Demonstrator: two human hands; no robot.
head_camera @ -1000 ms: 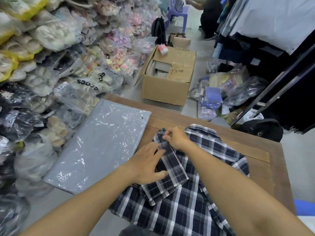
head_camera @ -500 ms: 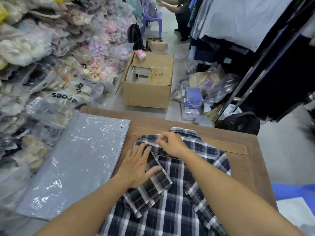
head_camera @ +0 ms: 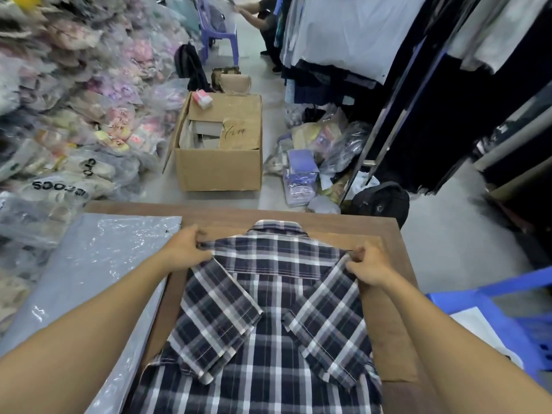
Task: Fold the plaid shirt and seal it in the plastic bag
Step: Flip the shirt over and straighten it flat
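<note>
The dark plaid shirt (head_camera: 268, 309) lies back-up on the wooden table (head_camera: 385, 231), collar at the far end. Both short sleeves are folded inward across the back. My left hand (head_camera: 186, 249) pinches the shirt's left shoulder edge. My right hand (head_camera: 369, 265) pinches the right shoulder edge. The flat grey plastic bag (head_camera: 89, 279) lies on the table's left side, beside my left forearm and apart from the shirt.
An open cardboard box (head_camera: 218, 171) stands on the floor beyond the table. Bagged shoes (head_camera: 59, 130) are piled along the left. Hanging clothes on a rack (head_camera: 373, 40) fill the right. A blue plastic stool (head_camera: 507, 312) sits at right. A person crouches at the far end.
My right hand moved from the left shoulder across to the right shoulder. My left hand lifted off the folded sleeve and took the left shoulder edge. The view shifted so the shirt is centred.
</note>
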